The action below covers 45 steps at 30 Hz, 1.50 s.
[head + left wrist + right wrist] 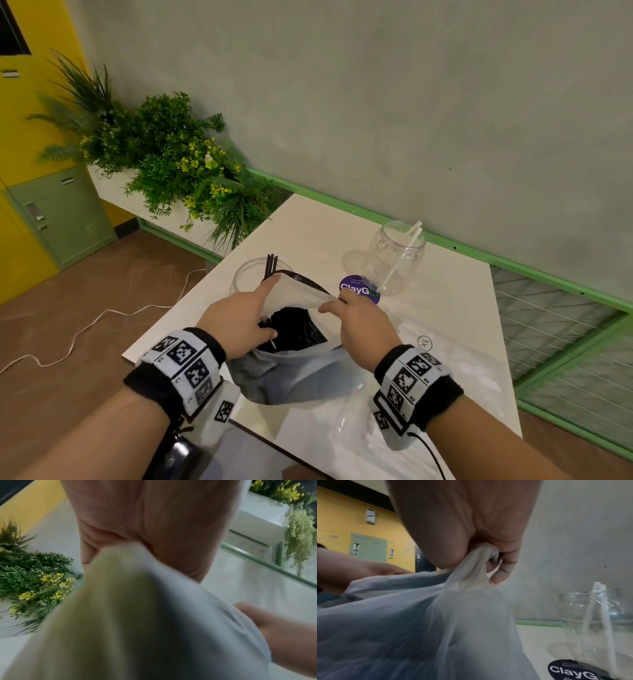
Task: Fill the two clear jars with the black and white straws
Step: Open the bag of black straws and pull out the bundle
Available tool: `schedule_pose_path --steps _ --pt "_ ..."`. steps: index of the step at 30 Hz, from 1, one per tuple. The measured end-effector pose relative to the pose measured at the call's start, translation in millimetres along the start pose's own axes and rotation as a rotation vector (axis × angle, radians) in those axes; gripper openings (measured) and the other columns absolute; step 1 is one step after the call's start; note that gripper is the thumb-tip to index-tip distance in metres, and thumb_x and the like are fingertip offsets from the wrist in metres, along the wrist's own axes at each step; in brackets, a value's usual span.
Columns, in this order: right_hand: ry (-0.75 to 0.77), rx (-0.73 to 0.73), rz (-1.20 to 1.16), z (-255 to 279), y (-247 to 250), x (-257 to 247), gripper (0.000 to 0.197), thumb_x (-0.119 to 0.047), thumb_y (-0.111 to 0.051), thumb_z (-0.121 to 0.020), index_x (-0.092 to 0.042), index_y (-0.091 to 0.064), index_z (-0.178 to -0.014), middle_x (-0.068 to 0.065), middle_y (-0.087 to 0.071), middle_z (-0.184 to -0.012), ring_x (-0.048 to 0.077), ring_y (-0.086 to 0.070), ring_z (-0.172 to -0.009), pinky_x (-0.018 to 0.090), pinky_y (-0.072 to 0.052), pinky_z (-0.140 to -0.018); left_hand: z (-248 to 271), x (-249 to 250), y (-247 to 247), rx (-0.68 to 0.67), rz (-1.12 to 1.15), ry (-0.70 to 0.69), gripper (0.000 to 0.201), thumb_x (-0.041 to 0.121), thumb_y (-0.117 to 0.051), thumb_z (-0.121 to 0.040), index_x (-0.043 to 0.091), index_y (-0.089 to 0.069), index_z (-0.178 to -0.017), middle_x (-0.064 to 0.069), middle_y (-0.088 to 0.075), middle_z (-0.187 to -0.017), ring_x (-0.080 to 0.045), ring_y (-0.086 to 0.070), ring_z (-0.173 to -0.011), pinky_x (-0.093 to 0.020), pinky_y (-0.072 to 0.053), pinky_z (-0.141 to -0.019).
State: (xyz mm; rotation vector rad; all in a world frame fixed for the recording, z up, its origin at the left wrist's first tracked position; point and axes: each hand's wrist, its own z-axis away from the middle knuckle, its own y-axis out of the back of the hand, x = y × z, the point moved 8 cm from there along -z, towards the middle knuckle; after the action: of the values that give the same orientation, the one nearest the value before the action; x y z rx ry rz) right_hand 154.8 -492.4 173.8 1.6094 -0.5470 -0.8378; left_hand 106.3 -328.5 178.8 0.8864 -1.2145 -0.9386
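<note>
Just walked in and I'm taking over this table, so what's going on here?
A person is holding a white plastic bag of black straws open: the right hand pinches its rim, the left hand reaches inside. The near jar holds a few black straws, the far jar white ones.

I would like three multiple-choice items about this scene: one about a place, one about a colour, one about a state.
1. Where is the purple sticker?
A. on the table beside the right jar
B. on the floor
C. on the wall

2. What colour are the straws in the left jar?
A. white
B. black
C. green

3. What does the right hand do?
A. rests flat
B. holds a jar
C. grips the bag's edge

Answers: 1 A, it lies on the table by the right jar. 2 B, black straws stand there. 3 C, the right wrist view shows fingers bunching the bag.
</note>
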Motion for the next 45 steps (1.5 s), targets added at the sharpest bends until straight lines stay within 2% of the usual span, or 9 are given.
schedule_pose_path --steps 3,12,21,26,33,36,41,43,45 --pt "0.023 0.157 -0.128 -6 13 7 0.057 0.016 -0.045 -0.071 -0.020 -0.071 -0.107 0.008 -0.050 -0.094 0.028 -0.049 -0.077 0.032 -0.039 -0.061 7 -8 17 0.073 0.011 0.002 0.080 0.032 -0.060 -0.082 0.041 -0.012 -0.146 0.007 -0.047 -0.060 -0.018 -0.052 -0.063 -0.027 -0.034 -0.050" --pt "-0.060 -0.085 -0.221 -17 -28 7 0.069 0.008 -0.040 -0.082 -0.024 -0.042 -0.143 0.006 -0.041 -0.117 0.029 -0.052 -0.098 0.031 -0.043 -0.080 4 -23 3 -0.026 0.182 0.059 0.072 0.013 -0.049 -0.086 0.032 -0.019 -0.148 -0.012 -0.061 -0.119 -0.027 -0.057 -0.102 -0.028 -0.042 -0.076" --pt "-0.001 -0.306 -0.451 4 -50 -7 0.105 -0.061 -0.067 -0.065 -0.031 -0.015 -0.151 -0.010 -0.019 -0.149 0.021 -0.026 -0.137 0.045 -0.029 -0.112 -1 -21 -14 -0.141 0.622 0.045 0.064 0.018 -0.044 -0.093 0.032 -0.018 -0.149 -0.002 -0.038 -0.148 -0.017 -0.040 -0.131 -0.027 -0.035 -0.104" --pt "0.084 -0.259 -0.118 5 -60 -27 0.099 -0.050 -0.075 -0.069 -0.027 -0.017 -0.146 0.002 -0.028 -0.140 0.028 -0.038 -0.120 0.045 -0.040 -0.097 -4 -15 -26 -0.185 0.776 0.060 0.066 0.013 -0.060 -0.091 0.022 -0.027 -0.148 0.000 -0.046 -0.140 -0.009 -0.045 -0.120 -0.007 -0.038 -0.088" --pt "0.069 -0.229 -0.230 2 -78 -32 0.076 -0.047 -0.078 -0.067 -0.030 -0.040 -0.131 0.001 -0.040 -0.123 0.026 -0.047 -0.109 0.040 -0.048 -0.088 -4 -33 -24 -0.126 0.803 0.140 0.067 -0.002 -0.056 -0.087 0.027 -0.035 -0.143 -0.002 -0.049 -0.139 -0.016 -0.047 -0.126 -0.028 -0.040 -0.104" --pt "0.057 -0.248 -0.241 2 -83 -31 0.067 -0.048 -0.077 -0.067 -0.031 -0.047 -0.124 0.000 -0.046 -0.115 0.025 -0.052 -0.104 0.038 -0.049 -0.084 4 -31 -19 -0.102 0.780 0.091 0.067 -0.007 -0.046 -0.087 0.030 -0.036 -0.142 0.009 -0.044 -0.135 -0.006 -0.041 -0.127 -0.019 -0.037 -0.099" --pt "0.057 -0.227 -0.204 -3 -80 -30 0.041 -0.039 -0.071 -0.077 -0.025 -0.058 -0.112 0.002 -0.053 -0.112 0.027 -0.057 -0.097 0.033 -0.046 -0.079 22 -29 -4 -0.044 0.698 0.042 0.051 -0.015 -0.036 -0.080 0.019 -0.074 -0.075 0.008 -0.072 -0.100 -0.001 -0.062 -0.106 -0.021 -0.044 -0.099" --pt "0.063 -0.194 -0.237 -4 -75 -29 0.035 -0.033 -0.069 -0.078 -0.024 -0.060 -0.110 0.001 -0.056 -0.110 0.027 -0.058 -0.095 0.032 -0.046 -0.078 30 -30 9 0.002 0.465 0.028 0.046 -0.003 -0.039 -0.086 0.027 -0.074 -0.084 0.007 -0.068 -0.113 -0.005 -0.058 -0.110 -0.027 -0.040 -0.104" --pt "0.058 -0.168 -0.266 -6 -71 -27 0.032 -0.029 -0.069 -0.078 -0.023 -0.062 -0.109 0.001 -0.059 -0.107 0.025 -0.059 -0.094 0.032 -0.046 -0.078 40 -30 13 -0.067 0.217 0.034 0.033 0.033 -0.050 -0.091 0.034 -0.058 -0.123 0.005 -0.052 -0.137 -0.010 -0.048 -0.122 -0.025 -0.036 -0.103"
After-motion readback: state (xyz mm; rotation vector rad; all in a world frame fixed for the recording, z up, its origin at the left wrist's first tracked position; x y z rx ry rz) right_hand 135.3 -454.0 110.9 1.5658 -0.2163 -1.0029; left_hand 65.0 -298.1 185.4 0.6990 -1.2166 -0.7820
